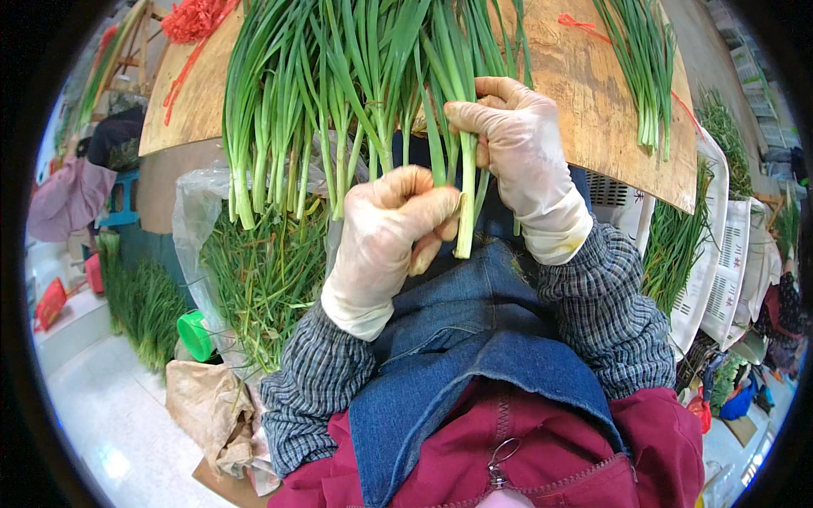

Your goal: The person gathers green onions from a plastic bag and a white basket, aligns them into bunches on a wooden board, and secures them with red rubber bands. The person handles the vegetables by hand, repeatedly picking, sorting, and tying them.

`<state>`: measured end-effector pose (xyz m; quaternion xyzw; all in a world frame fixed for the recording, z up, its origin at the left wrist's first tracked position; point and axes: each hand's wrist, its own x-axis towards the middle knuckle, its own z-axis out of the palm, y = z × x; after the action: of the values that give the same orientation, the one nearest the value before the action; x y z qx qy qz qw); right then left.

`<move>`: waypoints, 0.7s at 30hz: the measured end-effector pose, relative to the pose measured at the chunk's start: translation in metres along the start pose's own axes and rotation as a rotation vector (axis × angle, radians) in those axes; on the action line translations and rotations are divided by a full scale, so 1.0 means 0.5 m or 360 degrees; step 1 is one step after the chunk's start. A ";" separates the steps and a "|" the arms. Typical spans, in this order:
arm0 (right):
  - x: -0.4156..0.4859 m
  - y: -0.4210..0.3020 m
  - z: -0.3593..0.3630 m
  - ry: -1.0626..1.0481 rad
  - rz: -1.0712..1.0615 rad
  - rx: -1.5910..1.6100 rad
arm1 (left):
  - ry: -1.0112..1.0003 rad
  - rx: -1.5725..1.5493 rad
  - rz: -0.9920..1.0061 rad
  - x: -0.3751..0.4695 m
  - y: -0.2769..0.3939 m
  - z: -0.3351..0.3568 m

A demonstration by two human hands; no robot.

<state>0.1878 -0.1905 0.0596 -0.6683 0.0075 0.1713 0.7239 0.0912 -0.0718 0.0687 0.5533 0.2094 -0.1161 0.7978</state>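
My right hand (524,155), in a whitish thin glove, grips a green garlic stalk (468,162) just below its leaves. The stalk's pale cut end points down toward my lap. My left hand (384,238), gloved alike, pinches an outer leaf (434,136) beside the lower stem. Its fingertips touch or nearly touch the stem. Behind both hands, a thick row of green garlic (343,82) lies on a wooden board (559,95), pale stems hanging over the near edge. A smaller bunch (645,89) rests on the board's right side, over a red tie (587,26).
A clear plastic bag (197,203) of loose leaf trimmings (267,267) stands left of my lap. Red ties (194,22) lie at the board's far left. White crates (714,254) with greens stand at right. A person in pink (73,197) sits far left. Bundled greens (149,311) stand on the floor.
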 end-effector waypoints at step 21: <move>0.051 0.041 -0.162 -0.0687 -0.0140 0.1083 | 0.1027 0.2517 -0.0570 -0.346 -0.193 -0.463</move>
<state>0.2242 -0.2621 0.0250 -0.3390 -0.1170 0.2644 0.8953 -0.1498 0.1009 -0.0014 0.9095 0.3670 -0.1885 0.0512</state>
